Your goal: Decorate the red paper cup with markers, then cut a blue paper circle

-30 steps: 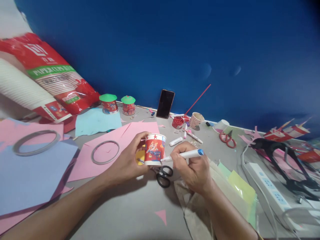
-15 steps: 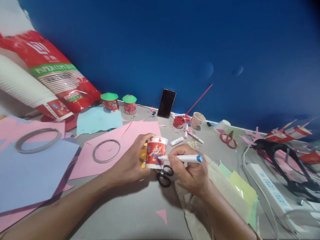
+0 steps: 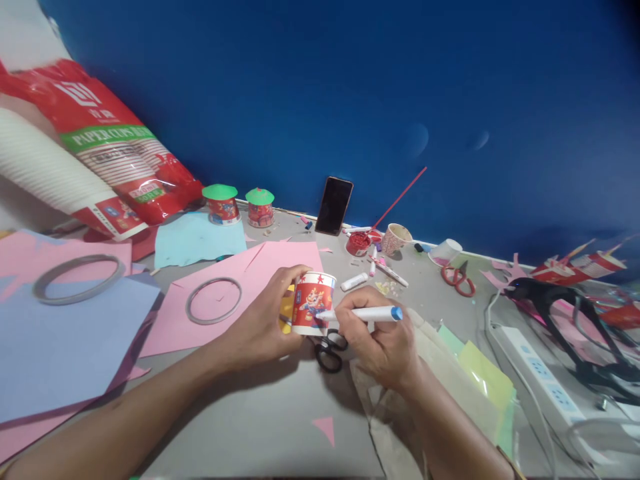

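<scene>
My left hand (image 3: 267, 312) is wrapped round the left side of a red paper cup (image 3: 311, 303) with a cartoon figure printed on it and stars under its white rim. In my right hand (image 3: 377, 340) is a white marker pen (image 3: 370, 314) with a blue end, held nearly level. The pen's tip meets, or comes very near, the printed figure; actual contact is hard to tell. Black-handled scissors (image 3: 330, 353) lie just below the cup, their blades hidden. Something yellow shows between my left palm and the cup.
At the back stand two cups with green paper tops (image 3: 223, 203), a phone (image 3: 334, 205) and a red paint pot (image 3: 358, 244). Pink paper (image 3: 280, 267) and tape rings (image 3: 214, 301) lie left. Red-handled scissors (image 3: 457, 280) and a power strip (image 3: 540, 380) are right.
The marker's blue end has shifted slightly up and left. Both hands keep their hold on cup and pen; the view has barely moved.
</scene>
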### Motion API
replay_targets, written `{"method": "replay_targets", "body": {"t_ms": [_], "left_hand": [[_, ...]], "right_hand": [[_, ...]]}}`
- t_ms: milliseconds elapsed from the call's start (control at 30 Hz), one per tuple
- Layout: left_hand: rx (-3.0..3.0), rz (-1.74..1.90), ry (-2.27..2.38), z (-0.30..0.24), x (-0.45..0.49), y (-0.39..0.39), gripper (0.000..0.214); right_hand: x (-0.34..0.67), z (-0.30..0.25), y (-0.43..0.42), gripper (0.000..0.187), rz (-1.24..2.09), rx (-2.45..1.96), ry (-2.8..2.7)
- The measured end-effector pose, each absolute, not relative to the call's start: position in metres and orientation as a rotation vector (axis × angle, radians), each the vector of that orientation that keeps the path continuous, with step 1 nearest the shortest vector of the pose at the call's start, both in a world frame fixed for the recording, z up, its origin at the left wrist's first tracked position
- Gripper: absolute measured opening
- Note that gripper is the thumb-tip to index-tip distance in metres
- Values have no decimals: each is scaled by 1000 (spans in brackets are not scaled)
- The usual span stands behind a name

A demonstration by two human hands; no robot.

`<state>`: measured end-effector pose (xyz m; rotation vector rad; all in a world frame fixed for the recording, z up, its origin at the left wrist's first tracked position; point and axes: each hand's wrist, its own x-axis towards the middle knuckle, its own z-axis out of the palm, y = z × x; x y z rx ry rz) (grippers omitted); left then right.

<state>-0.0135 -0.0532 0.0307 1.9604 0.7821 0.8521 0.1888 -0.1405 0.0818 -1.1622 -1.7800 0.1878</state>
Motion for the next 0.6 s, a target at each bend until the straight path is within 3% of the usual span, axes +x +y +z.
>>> {"method": "replay_targets", "body": {"t_ms": [467, 600], "left_hand": [[1959, 840, 800, 33, -14, -53, 74], [1964, 870, 799, 36, -13, -51, 75]], "right_hand": [[190, 80, -141, 22, 277, -1176, -1764], [196, 69, -142, 9, 254, -1126, -1567]]}}
